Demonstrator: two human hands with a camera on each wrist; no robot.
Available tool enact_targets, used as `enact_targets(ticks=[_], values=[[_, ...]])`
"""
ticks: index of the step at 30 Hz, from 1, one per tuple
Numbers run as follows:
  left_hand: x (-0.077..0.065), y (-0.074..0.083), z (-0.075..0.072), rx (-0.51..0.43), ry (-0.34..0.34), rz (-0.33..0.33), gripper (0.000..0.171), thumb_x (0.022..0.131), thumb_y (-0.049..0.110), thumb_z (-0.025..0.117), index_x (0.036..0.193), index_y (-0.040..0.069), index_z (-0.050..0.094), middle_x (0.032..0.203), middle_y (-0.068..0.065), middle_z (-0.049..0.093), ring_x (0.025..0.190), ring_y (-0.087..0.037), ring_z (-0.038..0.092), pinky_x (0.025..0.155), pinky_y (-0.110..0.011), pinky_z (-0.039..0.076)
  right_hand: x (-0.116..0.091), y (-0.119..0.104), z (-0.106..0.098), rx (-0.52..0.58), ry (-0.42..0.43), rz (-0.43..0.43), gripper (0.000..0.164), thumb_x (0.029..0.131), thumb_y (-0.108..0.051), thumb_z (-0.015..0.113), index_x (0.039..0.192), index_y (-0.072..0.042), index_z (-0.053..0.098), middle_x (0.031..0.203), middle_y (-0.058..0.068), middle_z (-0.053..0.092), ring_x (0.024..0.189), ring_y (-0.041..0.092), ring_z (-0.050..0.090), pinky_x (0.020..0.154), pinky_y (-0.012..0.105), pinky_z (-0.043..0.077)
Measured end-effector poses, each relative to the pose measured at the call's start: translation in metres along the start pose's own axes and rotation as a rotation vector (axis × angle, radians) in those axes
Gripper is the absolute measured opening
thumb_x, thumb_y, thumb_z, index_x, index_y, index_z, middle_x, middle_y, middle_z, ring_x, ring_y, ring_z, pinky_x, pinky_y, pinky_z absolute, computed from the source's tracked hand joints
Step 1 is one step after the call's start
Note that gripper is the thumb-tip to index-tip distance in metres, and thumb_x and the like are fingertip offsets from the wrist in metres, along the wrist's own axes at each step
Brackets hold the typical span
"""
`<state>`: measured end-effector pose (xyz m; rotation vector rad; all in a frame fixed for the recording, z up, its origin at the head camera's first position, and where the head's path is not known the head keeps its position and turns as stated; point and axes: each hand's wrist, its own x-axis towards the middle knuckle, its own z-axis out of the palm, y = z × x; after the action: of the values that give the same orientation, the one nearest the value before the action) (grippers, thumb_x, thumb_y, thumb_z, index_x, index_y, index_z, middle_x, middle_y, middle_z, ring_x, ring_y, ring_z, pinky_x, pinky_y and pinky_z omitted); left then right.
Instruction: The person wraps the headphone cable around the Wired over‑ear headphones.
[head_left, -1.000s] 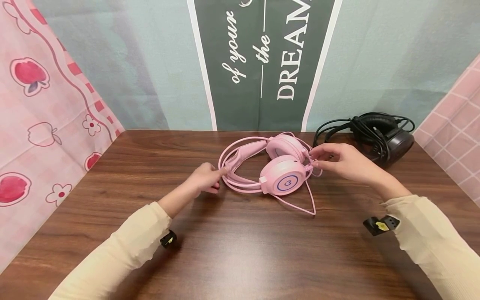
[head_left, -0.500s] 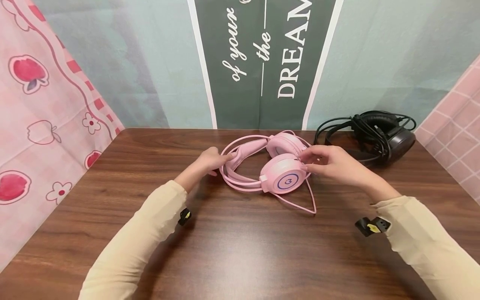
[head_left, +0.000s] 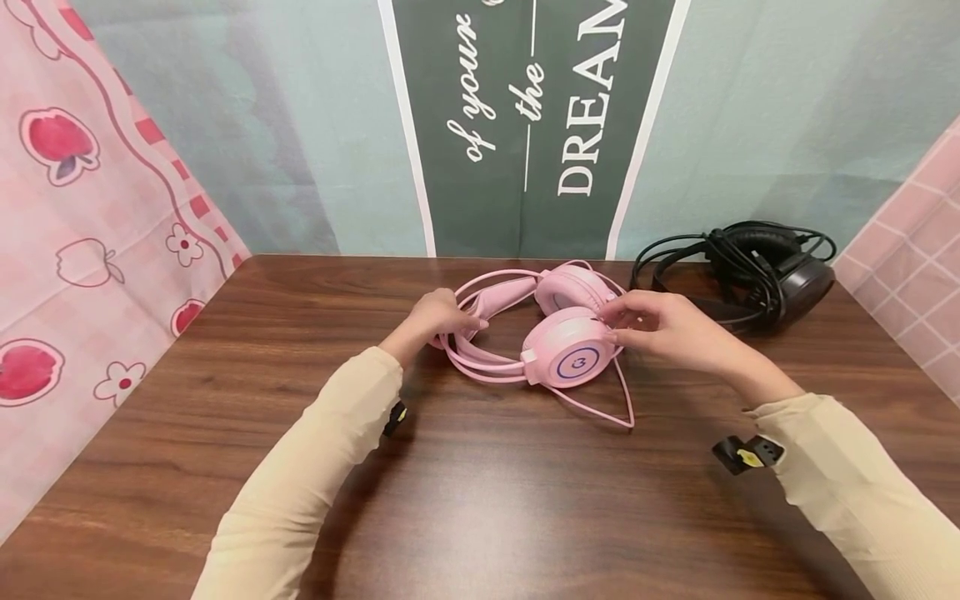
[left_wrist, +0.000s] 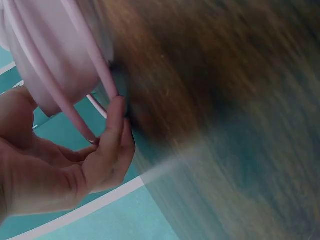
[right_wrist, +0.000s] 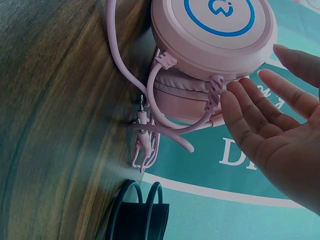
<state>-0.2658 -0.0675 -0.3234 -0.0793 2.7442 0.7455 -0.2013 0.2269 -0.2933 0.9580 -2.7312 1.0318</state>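
Observation:
A pink headset lies on the brown table with its headband to the left and its two ear cups to the right. My left hand grips the headband; in the left wrist view, fingers curl around its thin outer tubes, with the padded strap beside them. At the ear cups, my right hand has its fingers loosely extended. In the right wrist view, those fingertips are beside the ear cup and a twisted pink cable, without wrapping around either. A metal plug hangs close by.
Black headphones with bundled cable stand at the table's back right. A loop of pink cable reaches toward the front of the table. Green lettered cloth hangs behind, with pink patterned cloth on the left.
My left hand has moved from touching the headband's left edge to gripping it, shifting right and slightly farther back. My right hand moved slightly left, onto the ear cups' edge. The headset has barely moved.

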Motion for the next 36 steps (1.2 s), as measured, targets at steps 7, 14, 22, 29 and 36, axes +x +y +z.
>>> enact_targets(ticks=[7, 14, 22, 29, 36], values=[[-0.002, 0.002, 0.002, 0.108, 0.049, -0.008, 0.041, 0.071, 0.041, 0.076, 0.076, 0.007, 0.053, 0.077, -0.009, 0.057, 0.049, -0.016, 0.059, 0.045, -0.023, 0.051, -0.002, 0.002, -0.001, -0.011, -0.007, -0.014, 0.019, 0.081, -0.007, 0.067, 0.1, -0.006, 0.065, 0.087, 0.001, 0.063, 0.076, 0.007, 0.057, 0.064, 0.018, 0.048], [-0.004, 0.004, 0.001, 0.166, 0.043, 0.0, 0.043, 0.068, 0.036, 0.079, 0.082, 0.004, 0.054, 0.079, -0.012, 0.058, 0.051, -0.018, 0.063, 0.043, -0.023, 0.05, -0.004, 0.002, -0.002, -0.02, -0.016, 0.01, 0.019, 0.082, -0.009, 0.067, 0.1, -0.008, 0.065, 0.086, 0.0, 0.063, 0.076, 0.007, 0.056, 0.064, 0.019, 0.047], [-0.005, -0.004, -0.001, 0.111, -0.011, 0.007, 0.025, 0.074, 0.021, 0.07, 0.082, 0.001, 0.057, 0.079, -0.014, 0.059, 0.042, -0.013, 0.056, 0.046, -0.025, 0.053, -0.006, 0.005, -0.004, -0.011, -0.014, 0.04, 0.019, 0.083, -0.012, 0.067, 0.101, -0.01, 0.066, 0.085, -0.001, 0.062, 0.075, 0.008, 0.056, 0.064, 0.017, 0.046], [-0.008, -0.011, -0.002, 0.009, -0.073, -0.022, 0.016, 0.076, 0.012, 0.065, 0.079, 0.0, 0.054, 0.076, -0.016, 0.06, 0.042, -0.014, 0.058, 0.046, -0.024, 0.053, -0.007, 0.006, -0.005, -0.011, -0.02, 0.073, 0.02, 0.083, -0.011, 0.067, 0.102, -0.007, 0.065, 0.087, 0.001, 0.061, 0.076, 0.007, 0.055, 0.064, 0.016, 0.045], [-0.018, -0.019, -0.002, -0.046, -0.1, -0.031, 0.015, 0.081, 0.01, 0.059, 0.083, -0.003, 0.052, 0.071, -0.016, 0.059, 0.042, -0.016, 0.059, 0.046, -0.027, 0.054, -0.009, 0.007, -0.007, 0.001, -0.027, 0.105, 0.021, 0.084, -0.015, 0.066, 0.104, -0.007, 0.064, 0.091, 0.003, 0.064, 0.077, 0.009, 0.059, 0.066, 0.016, 0.047]])
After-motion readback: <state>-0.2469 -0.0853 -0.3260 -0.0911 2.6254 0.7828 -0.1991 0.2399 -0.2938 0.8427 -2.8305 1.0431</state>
